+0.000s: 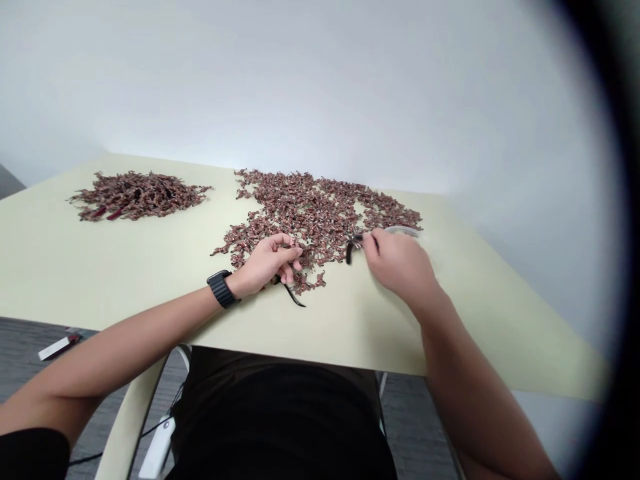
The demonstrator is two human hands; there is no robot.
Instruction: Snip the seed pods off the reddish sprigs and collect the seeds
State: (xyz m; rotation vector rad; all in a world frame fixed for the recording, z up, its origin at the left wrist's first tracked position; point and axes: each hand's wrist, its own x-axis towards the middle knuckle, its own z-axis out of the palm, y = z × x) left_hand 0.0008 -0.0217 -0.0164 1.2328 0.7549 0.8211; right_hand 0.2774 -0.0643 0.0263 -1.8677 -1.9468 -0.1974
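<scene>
Over the near edge of a spread of small reddish-brown twisted pieces (pixel 310 207), my left hand (pixel 273 261) is closed, thumb against fingers. Whatever is in that pinch is too small to make out. Beneath it a thin, curved black strip (pixel 295 297) sticks out over the table. To the right, my right hand (pixel 403 263) is wrapped round a small black tool (pixel 349 250), whose dark end points left and down. Its kind cannot be told, as the fist hides most of it. Just behind this fist shows the rim of a clear, shallow dish (pixel 404 231).
A second heap of similar brown pieces (pixel 140 193) lies at the left of the pale yellow table (pixel 320 337), with dark red strips (pixel 114 215) at its front. A white wall stands behind. On the floor are a white box (pixel 55 348) and a white power strip (pixel 157 447) with cables.
</scene>
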